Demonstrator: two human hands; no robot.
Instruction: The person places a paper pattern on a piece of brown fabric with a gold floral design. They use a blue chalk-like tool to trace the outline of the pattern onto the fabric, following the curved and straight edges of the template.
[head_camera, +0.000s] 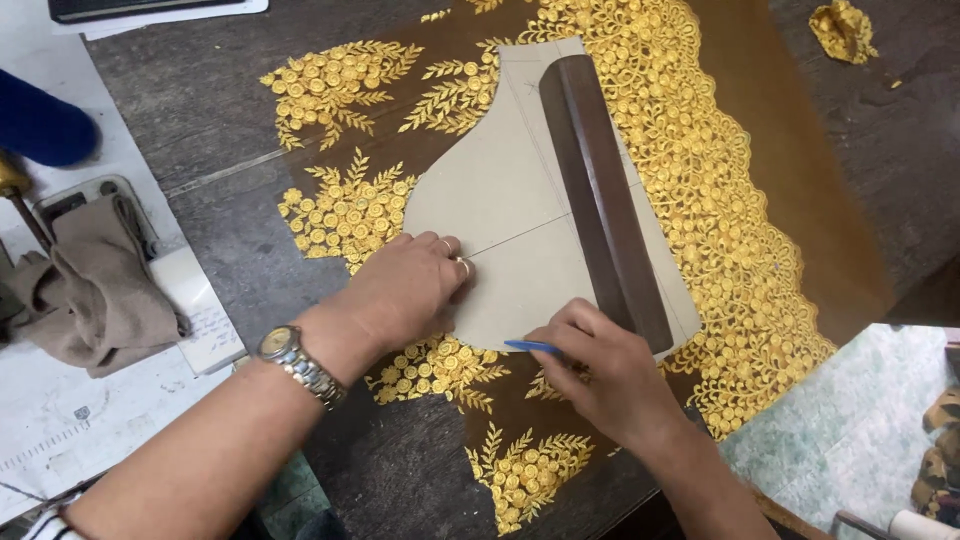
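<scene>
Gold embroidery of flowers and leafy sprigs covers the brown fabric (790, 190) spread across the dark desk (215, 110). On the fabric lies a beige card pattern piece (500, 215) with a curved left edge and thin pencil lines drawn across it. A long dark wooden bar (605, 195) rests lengthwise on the card, running from its top edge down toward its lower right corner.

The left hand (405, 290) comes in from the lower left, forearm stretched across the desk, a metal wristwatch (300, 365) on the wrist. Its palm faces down and its fingers are flat and spread on the left edge of the card, gripping nothing. There are rings on two fingers.

The right hand (600, 375) reaches in from the bottom, fingers curled and pinched around a thin blue marking tool (530, 346). The tool's tip points left and sits at the card's lower edge, just beside the bar's near end.

To the left, well apart from the hands, a crumpled tan cloth (95, 290) lies over a white machine base, with a blue rounded object (40, 125) behind it. A small scrap of gold embroidery (843, 30) sits alone at the top right of the desk.
</scene>
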